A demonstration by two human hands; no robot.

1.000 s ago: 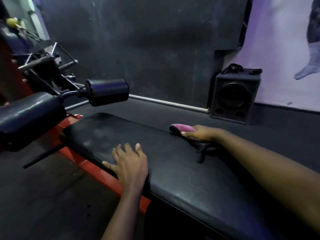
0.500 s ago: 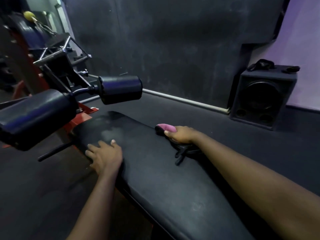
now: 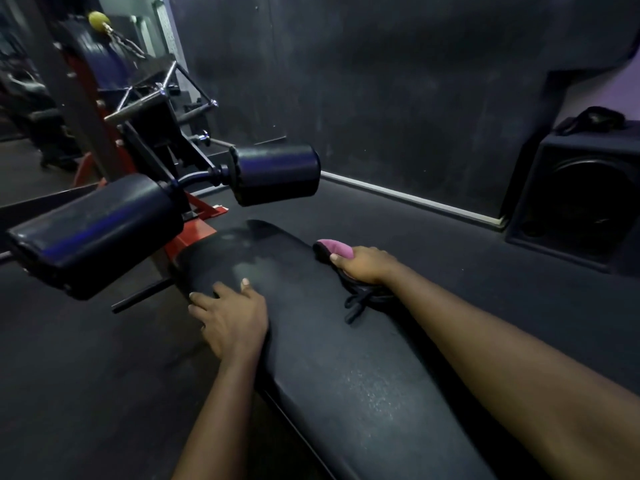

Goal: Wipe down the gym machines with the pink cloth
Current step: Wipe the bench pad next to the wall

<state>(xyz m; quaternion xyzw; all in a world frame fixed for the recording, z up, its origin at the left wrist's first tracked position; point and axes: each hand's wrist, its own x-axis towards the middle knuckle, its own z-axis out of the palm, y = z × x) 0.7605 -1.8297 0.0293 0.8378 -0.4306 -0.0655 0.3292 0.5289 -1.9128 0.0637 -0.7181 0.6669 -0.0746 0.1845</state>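
Pink cloth (image 3: 334,248) in the curled right hand (image 3: 367,266) is wiping farther along the bench pad (image 3: 346,375) mid-frame, flat empty left hand (image 3: 232,320) bracing.

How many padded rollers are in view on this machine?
2. One padded roller sits past the bench pad's far end, mid-frame; the other, nearer the camera, is at the left. Others may be out of view.

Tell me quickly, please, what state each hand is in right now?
Left hand: open, fingers flat on the bench pad.
Right hand: closed on the pink cloth at the pad's far edge.
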